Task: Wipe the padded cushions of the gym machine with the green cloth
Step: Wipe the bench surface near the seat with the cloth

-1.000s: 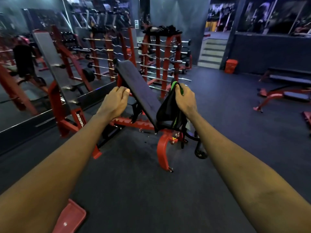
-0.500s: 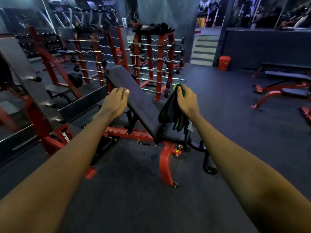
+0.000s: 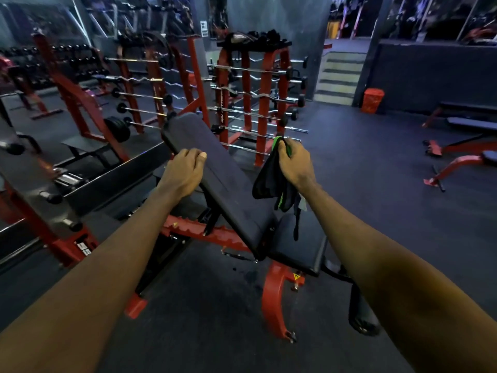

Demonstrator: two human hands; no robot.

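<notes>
An adjustable gym bench on a red frame (image 3: 271, 294) stands in front of me. Its dark padded backrest (image 3: 228, 184) slopes up to the far left, and its dark seat pad (image 3: 301, 243) lies lower right. My left hand (image 3: 183, 173) rests on the left edge of the backrest with fingers curled over it. My right hand (image 3: 295, 165) is closed on a bunched cloth (image 3: 269, 184), dark with green edges. The cloth hangs just right of the backrest and above the seat pad, apart from both.
A red rack of barbells (image 3: 258, 103) stands behind the bench. Another red bench frame (image 3: 53, 211) is close on the left by a mirror wall. Flat benches (image 3: 462, 146) lie at the right. Steps (image 3: 341, 79) and a red bin (image 3: 373, 100) are at the back.
I have come closer to the bench, which now looks larger and lower in view. My left hand has shifted onto the backrest's edge. My right hand still holds the cloth.
</notes>
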